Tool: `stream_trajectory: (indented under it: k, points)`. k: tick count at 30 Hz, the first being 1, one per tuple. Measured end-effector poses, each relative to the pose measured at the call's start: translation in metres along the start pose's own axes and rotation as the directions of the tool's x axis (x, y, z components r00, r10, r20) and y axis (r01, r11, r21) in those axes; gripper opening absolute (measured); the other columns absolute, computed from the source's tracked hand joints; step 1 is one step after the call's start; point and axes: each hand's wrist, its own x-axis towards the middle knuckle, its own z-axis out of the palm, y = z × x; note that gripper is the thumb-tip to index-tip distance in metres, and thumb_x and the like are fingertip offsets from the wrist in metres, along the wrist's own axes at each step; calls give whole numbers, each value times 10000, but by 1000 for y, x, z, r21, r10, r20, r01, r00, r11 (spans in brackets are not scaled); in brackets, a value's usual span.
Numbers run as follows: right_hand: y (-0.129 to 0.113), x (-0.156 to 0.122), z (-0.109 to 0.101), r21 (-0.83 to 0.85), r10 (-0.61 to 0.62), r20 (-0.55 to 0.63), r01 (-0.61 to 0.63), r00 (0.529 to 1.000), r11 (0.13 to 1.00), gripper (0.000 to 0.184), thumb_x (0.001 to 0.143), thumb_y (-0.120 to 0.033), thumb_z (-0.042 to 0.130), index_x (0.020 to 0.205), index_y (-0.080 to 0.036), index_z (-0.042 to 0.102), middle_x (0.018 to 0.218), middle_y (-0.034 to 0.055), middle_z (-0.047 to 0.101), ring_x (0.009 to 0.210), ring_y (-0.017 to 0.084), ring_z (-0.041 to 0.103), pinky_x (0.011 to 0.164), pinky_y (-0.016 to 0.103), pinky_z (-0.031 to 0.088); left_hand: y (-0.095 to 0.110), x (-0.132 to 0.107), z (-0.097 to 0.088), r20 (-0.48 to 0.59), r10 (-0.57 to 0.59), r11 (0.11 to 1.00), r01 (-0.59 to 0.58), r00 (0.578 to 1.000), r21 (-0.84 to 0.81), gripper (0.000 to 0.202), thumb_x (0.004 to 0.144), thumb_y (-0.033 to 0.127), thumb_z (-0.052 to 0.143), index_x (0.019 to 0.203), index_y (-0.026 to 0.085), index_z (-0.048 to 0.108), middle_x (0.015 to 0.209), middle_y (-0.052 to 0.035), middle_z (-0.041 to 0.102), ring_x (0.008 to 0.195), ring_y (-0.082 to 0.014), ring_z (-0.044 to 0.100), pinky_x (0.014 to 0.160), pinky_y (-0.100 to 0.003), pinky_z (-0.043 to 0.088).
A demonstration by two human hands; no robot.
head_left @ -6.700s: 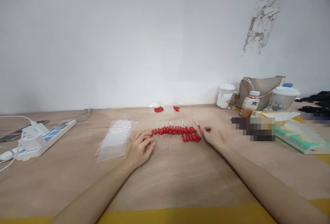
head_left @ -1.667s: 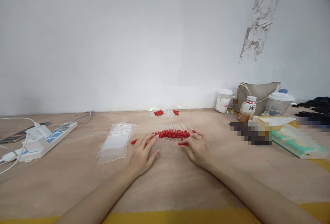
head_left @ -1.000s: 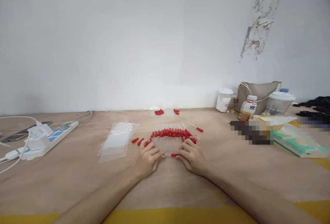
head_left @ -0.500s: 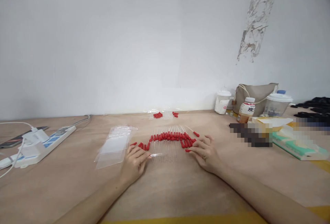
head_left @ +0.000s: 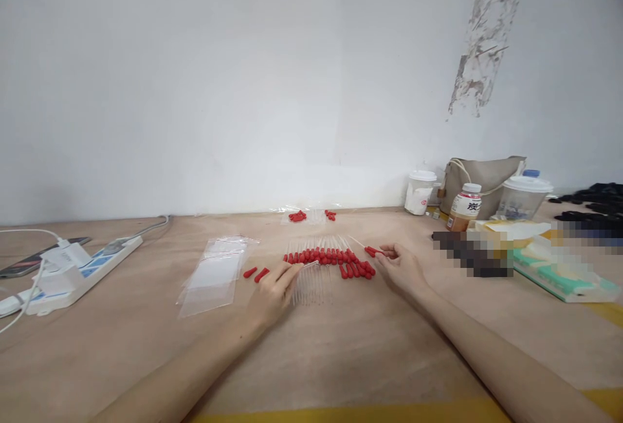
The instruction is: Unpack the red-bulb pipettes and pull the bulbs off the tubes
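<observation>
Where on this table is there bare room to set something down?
Bare tabletop lies between the power strip and the clear bags, and between the forearms. Crowded: red bulbs and thin tubes between left hand and right hand; cup, bottle and handbag at right.

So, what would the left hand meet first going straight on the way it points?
Probably the row of red bulbs, just beyond the thin clear tube in the left hand; the hand's height is unclear, so it might pass over them.
</observation>
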Motion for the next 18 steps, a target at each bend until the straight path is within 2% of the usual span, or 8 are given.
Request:
stream_trajectory:
  k: [3, 6, 12, 18]
  points:
    - [-1, 0, -4, 64, 92, 95, -98, 991, 993, 351, 705, -473, 520, 842, -172, 638, 743, 47, 663, 644, 152, 588, 575, 244, 409, 9, 8, 13, -4, 15, 1000, -15, 1000, 20, 149, 840, 122, 382, 861, 163, 524, 740, -16, 584, 678, -116, 567, 618, -212, 441]
    - [-3, -1, -9, 82, 147, 158, -161, 977, 984, 368, 680, -511, 528, 804, -186, 645, 725, 40, 667, 631, 156, 587, 553, 243, 396, 17, 13, 27, 25, -3, 998, 1, 1000, 70, 160, 816, 109, 364, 706, 173, 461, 623, 4, 551, 558, -115, 530, 534, -219, 413]
    - [-6, -1, -13, -24, 270, 177, -270, 947, 963, 349, 635, -543, 553, 758, -229, 644, 716, 14, 670, 702, 183, 597, 570, 257, 372, 28, 21, 39, 93, 35, 992, -45, 995, 117, 149, 788, 89, 377, 687, 177, 442, 608, 5, 546, 543, -116, 521, 514, -214, 389]
    - [-12, -2, -9, -92, 271, 177, -258, 946, 962, 303, 637, -530, 559, 728, -256, 650, 749, -6, 672, 780, 196, 598, 681, 301, 369, 34, 22, 46, 141, 95, 977, -120, 985, 178, 160, 809, 107, 376, 694, 164, 471, 598, -15, 559, 541, -142, 537, 499, -238, 375]
